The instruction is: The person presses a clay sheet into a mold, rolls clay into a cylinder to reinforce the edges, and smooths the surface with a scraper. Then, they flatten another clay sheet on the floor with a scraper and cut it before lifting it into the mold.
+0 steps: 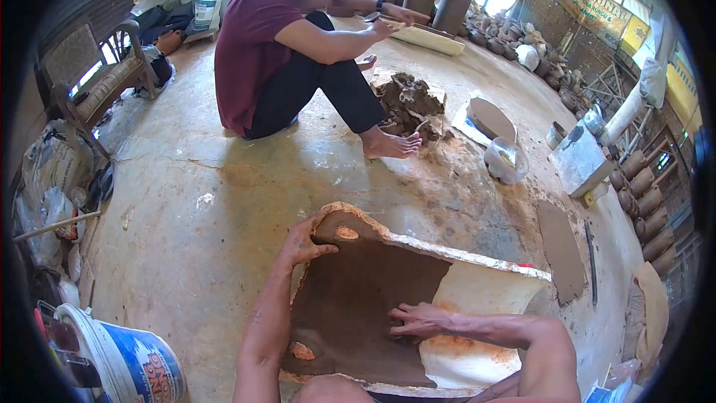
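Note:
A large curved white mould lies on the floor at the bottom middle, its left and middle parts lined with dark brown clay. My left hand grips the mould's upper left edge, thumb over the rim onto the clay. Near the right border of the clay, my right hand rests on the surface with bent, spread fingers; its fingertips are partly hidden. No tool shows in either hand. Two orange-brown spots mark the left end of the mould.
A person sits on the floor ahead, beside a clay heap. Right of it are a plastic bowl, a flat clay slab and a dark rod. A white-blue bucket stands lower left, a wooden chair upper left.

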`<state>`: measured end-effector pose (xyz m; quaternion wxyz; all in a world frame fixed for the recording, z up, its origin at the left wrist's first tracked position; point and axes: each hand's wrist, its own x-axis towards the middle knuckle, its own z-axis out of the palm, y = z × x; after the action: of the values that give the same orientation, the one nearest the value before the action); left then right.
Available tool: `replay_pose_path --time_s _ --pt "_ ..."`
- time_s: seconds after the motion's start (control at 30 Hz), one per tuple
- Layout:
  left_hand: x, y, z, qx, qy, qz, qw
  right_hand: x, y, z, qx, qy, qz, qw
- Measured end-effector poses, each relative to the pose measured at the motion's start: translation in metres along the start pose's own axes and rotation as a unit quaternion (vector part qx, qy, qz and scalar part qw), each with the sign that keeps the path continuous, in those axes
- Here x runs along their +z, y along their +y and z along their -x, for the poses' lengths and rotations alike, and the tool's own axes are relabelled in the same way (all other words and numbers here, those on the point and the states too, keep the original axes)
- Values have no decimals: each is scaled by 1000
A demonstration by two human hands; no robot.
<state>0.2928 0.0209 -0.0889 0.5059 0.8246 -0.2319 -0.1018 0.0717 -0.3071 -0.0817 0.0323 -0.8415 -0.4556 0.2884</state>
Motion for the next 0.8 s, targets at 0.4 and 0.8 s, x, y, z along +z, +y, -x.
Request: replay_pose_path --time_s 0.4,0.8 --pt "9 8 0 -1 14 32 999 20 -10 -2 14 116 94 989" --pt "13 -9 -7 16 -11 87 996 -25 19 -8 96 106 -210 967"
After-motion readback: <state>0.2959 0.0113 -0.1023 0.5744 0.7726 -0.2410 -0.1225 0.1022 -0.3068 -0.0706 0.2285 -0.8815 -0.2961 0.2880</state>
